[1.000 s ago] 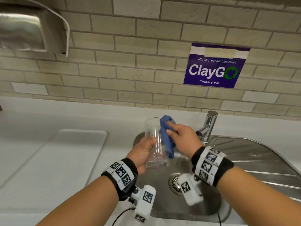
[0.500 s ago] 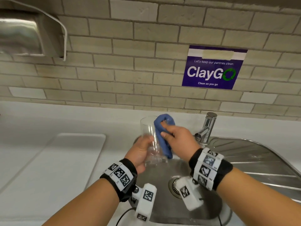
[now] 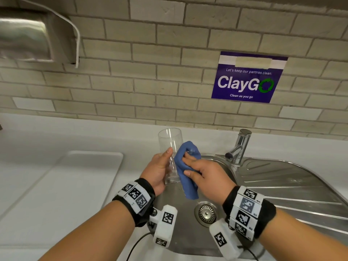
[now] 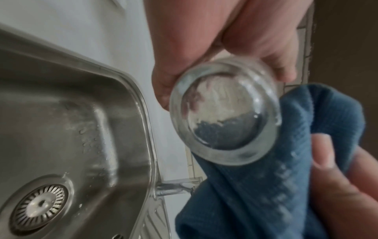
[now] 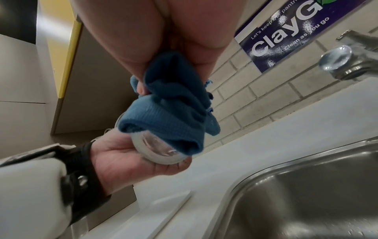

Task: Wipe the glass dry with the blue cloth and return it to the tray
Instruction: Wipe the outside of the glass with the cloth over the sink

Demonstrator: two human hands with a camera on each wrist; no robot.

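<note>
A tall clear glass [image 3: 170, 146] stands upright above the sink, and my left hand [image 3: 160, 169] grips its lower half. Its thick round base [image 4: 224, 113] faces the left wrist camera. My right hand [image 3: 202, 172] holds the blue cloth [image 3: 185, 166] bunched against the glass's right side. The cloth [image 5: 169, 103] covers part of the glass base [image 5: 161, 155] in the right wrist view. A white tray [image 3: 62, 185] lies on the counter to the left, with nothing on it.
The steel sink [image 3: 180, 232] with its drain strainer [image 3: 206, 213] lies under my hands. A chrome tap [image 3: 239, 147] stands just right of the cloth. A ribbed drainboard [image 3: 291, 185] spreads to the right. A metal dispenser [image 3: 32, 34] hangs on the brick wall.
My right hand has slid the cloth down the glass's side, from near the rim to the middle and lower part. The left hand keeps its grip on the glass.
</note>
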